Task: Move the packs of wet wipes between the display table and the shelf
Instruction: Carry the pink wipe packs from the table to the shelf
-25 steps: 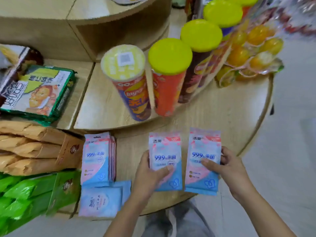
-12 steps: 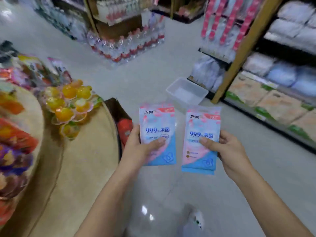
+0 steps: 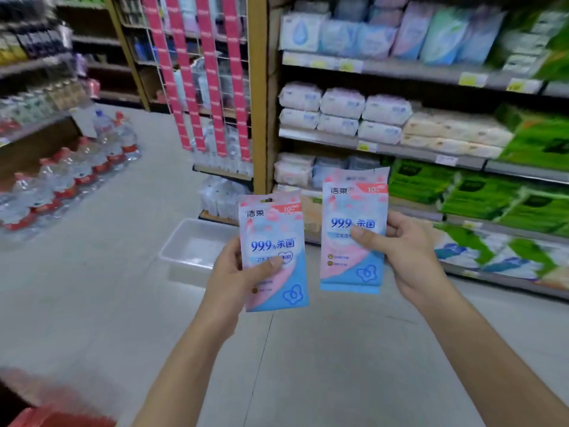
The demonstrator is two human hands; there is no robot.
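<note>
Two packs of wet wipes are held upright in the air above the floor (image 3: 92, 288). The left pack (image 3: 274, 254) is clamped in the left hand (image 3: 234, 275), the right pack (image 3: 354, 229) in the right hand (image 3: 409, 257), facing the stocked shelf (image 3: 385, 149). A clear bin (image 3: 191, 251) lies below.

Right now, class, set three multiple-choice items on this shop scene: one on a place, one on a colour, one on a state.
1. Where is the clear plastic bin?
A. on the floor near the shelf
B. on a shelf
C. in a hand

2. What colour are the strips hanging on the wire rack?
A. green
B. pink
C. black

3. How are the wet wipe packs held?
A. both in one hand
B. one lying on the floor
C. one in each hand

Answers: 1 A, it sits on the grey floor. 2 B, they are pink. 3 C, the left hand grips the left pack, the right hand the right pack.
</note>
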